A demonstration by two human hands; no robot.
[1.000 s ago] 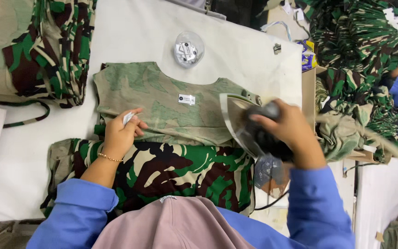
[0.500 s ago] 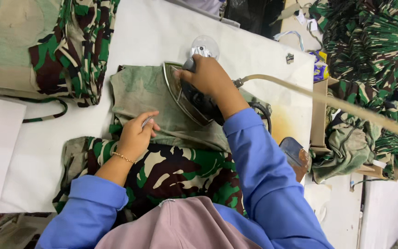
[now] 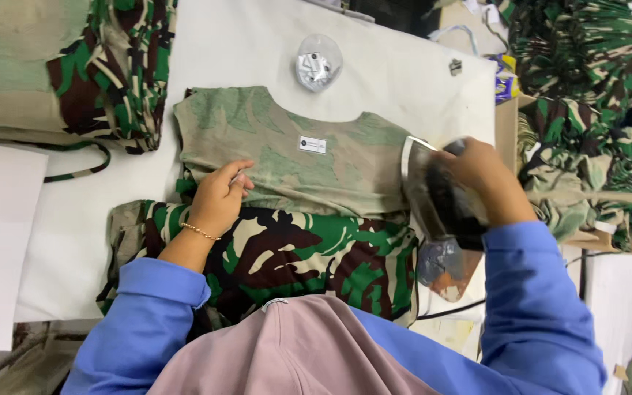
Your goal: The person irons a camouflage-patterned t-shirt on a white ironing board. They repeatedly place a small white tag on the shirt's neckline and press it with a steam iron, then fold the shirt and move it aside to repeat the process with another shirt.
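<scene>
head view: your left hand (image 3: pixel 221 196) rests loosely curled, gripping nothing, on the camouflage shirt (image 3: pixel 287 168) spread on the white table (image 3: pixel 404 80); your right hand (image 3: pixel 480 179) is closed around the iron (image 3: pixel 433 194) at the shirt's right edge.

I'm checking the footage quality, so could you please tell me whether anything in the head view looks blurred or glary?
Head view: the right hand and the iron it grips are smeared by motion blur; the left hand on the camouflage shirt is sharp; lighting is even, shadows soft; slight glare on the clear plastic piece.
</scene>
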